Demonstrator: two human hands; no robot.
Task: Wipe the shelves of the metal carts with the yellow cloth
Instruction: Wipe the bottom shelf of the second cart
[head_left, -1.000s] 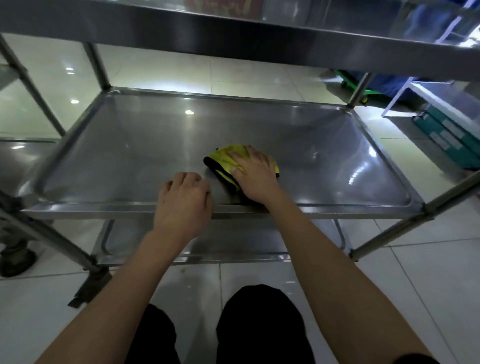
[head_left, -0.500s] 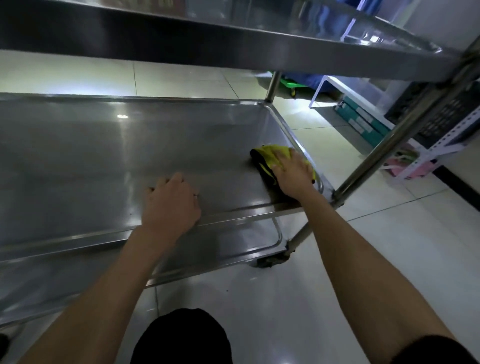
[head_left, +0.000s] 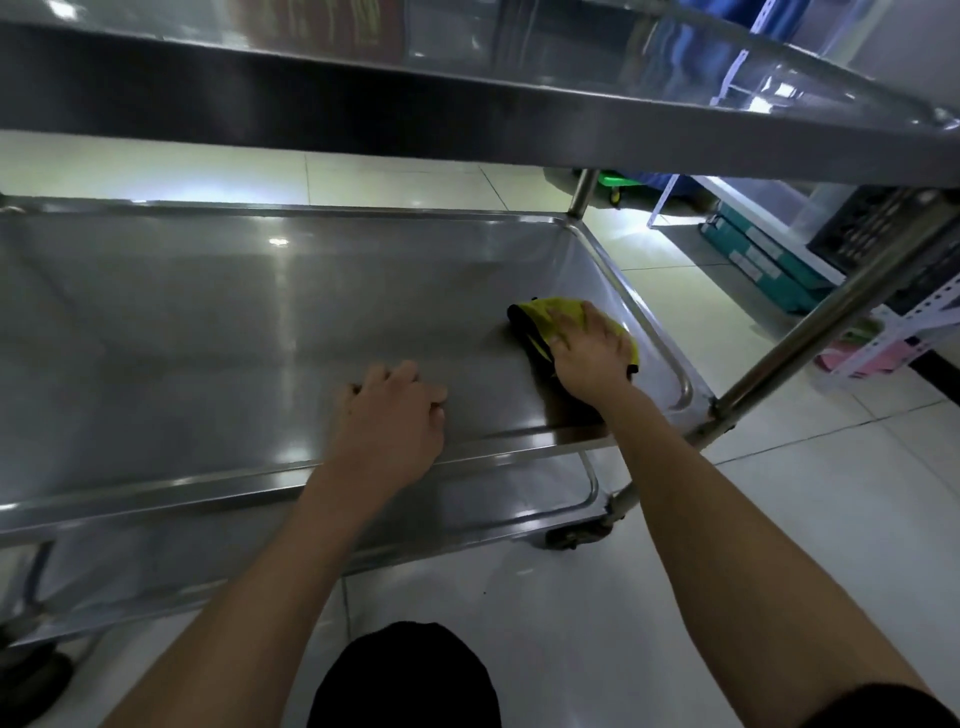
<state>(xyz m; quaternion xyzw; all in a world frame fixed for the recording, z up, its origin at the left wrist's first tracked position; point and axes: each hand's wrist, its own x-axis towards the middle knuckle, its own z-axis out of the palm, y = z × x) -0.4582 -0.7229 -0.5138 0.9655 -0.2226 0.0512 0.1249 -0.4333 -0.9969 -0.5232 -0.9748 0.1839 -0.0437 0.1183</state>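
Two hands on the middle shelf (head_left: 208, 322) of the metal cart (head_left: 810, 332). Right hand (head_left: 589, 353) lies palm-down on the yellow cloth (head_left: 550, 314), fingers spread and fairly straight, pressing it flat onto the steel. Cloth pokes out ahead of the fingertips and to the hand's left (a dark edge or underside shows there), plus a sliver past the little-finger side. It sits in the shelf's near right corner, just inside the raised rim, close to the cart's right front post.

Left hand (head_left: 389, 415) rests on the shelf's near edge, well to the left of the right hand, fingers curled down onto the metal, holding nothing; whether it hooks the rim, cannot tell.

Top shelf (head_left: 467, 109) runs overhead above both hands; bottom shelf (head_left: 467, 509) shows below the wrists. Beyond the right hand, past the cart: a white rack (head_left: 883, 343) and teal boxes (head_left: 769, 270) on the tiled floor (head_left: 779, 519).
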